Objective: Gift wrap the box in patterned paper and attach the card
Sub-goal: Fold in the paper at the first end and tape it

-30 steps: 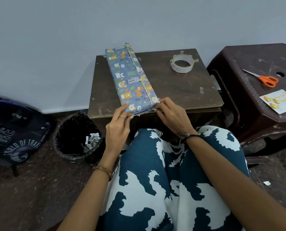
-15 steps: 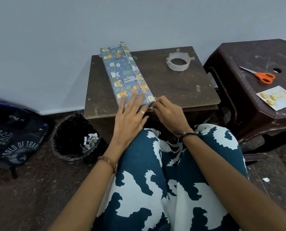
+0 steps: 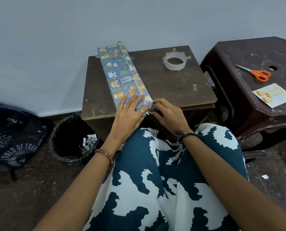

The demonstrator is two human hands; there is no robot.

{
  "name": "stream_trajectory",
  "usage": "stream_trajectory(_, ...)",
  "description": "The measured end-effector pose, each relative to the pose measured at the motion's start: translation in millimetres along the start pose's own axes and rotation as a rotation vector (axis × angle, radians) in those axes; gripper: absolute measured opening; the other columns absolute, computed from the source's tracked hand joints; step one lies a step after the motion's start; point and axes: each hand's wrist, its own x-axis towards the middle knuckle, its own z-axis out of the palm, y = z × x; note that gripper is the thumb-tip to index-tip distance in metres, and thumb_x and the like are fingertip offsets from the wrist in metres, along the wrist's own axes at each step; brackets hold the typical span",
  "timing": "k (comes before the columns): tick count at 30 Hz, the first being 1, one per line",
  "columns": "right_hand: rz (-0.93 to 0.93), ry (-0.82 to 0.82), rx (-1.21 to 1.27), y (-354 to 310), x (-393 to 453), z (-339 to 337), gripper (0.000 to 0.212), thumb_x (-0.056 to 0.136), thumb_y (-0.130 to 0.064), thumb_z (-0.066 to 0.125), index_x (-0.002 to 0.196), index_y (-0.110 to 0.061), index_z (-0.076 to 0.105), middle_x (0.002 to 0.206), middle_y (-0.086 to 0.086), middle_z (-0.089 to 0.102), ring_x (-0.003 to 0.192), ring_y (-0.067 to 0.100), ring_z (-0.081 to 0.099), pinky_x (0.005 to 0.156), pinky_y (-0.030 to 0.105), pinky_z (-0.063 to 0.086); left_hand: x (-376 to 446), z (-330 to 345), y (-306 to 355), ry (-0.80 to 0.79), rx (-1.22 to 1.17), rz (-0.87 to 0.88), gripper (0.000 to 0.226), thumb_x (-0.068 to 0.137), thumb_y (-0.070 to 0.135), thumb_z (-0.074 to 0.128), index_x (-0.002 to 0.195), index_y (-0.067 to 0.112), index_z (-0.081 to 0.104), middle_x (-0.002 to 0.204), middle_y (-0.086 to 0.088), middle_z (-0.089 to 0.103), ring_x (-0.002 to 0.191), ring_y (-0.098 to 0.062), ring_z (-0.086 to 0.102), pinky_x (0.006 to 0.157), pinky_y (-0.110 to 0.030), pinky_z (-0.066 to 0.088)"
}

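Observation:
A long box wrapped in blue paper with cartoon animals lies lengthwise on the small brown table, one end at the wall and the other at the front edge. My left hand lies flat on the near end of the box, fingers straight, pressing the paper down. At the near right corner my right hand pinches the loose paper flap with curled fingers. The white card with gold decorations rests on the dark stool to the right.
A roll of clear tape sits at the back right of the table. Orange-handled scissors lie on the dark plastic stool. A black-lined bin with scraps and a dark backpack stand on the floor at left.
My left hand went from pinching the near end of the paper to lying flat on top of the box. My right hand stayed at the near right corner.

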Motion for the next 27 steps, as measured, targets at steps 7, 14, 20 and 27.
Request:
stream_trajectory(7,0.007,-0.02,-0.012,0,-3,3,0.007,0.085,-0.011,0.057,0.089,-0.01,0.062,0.102,-0.001,0.065,0.069,0.017,0.061,0.052,0.022,0.042,1,-6,-1,-0.074,-0.076,-0.023,0.043,0.085,0.045,0.047,0.118,0.017,0.043,0.13,-0.005,0.057,0.125,-0.024,0.05,0.108,-0.046,0.029)
stream_trajectory(14,0.236,-0.015,0.263,-2,-2,-3,0.01,0.088,-0.011,0.053,0.096,-0.013,0.058,0.098,-0.007,0.063,0.077,0.008,0.06,0.068,0.031,0.052,5,-13,9,-0.043,-0.287,-0.216,0.043,0.094,0.036,0.036,0.127,0.014,0.053,0.129,-0.002,0.059,0.131,-0.018,0.043,0.114,-0.038,0.019)
stream_trajectory(20,0.353,-0.048,0.405,-9,10,-3,0.024,0.089,-0.016,0.06,0.111,-0.02,0.052,0.095,-0.02,0.058,0.088,-0.005,0.058,0.081,0.023,0.052,9,-11,12,-0.014,-0.324,-0.286,0.04,0.093,0.021,0.035,0.125,0.017,0.059,0.13,0.0,0.058,0.127,-0.016,0.048,0.112,-0.032,0.016)
stream_trajectory(27,0.352,-0.027,0.377,-10,14,-1,0.023,0.086,-0.022,0.065,0.105,-0.019,0.054,0.088,-0.02,0.057,0.08,-0.003,0.058,0.075,0.033,0.054,11,-12,15,0.015,-0.366,-0.339,0.03,0.09,0.014,0.054,0.117,0.019,0.064,0.124,0.001,0.062,0.124,-0.016,0.051,0.111,-0.034,0.022)
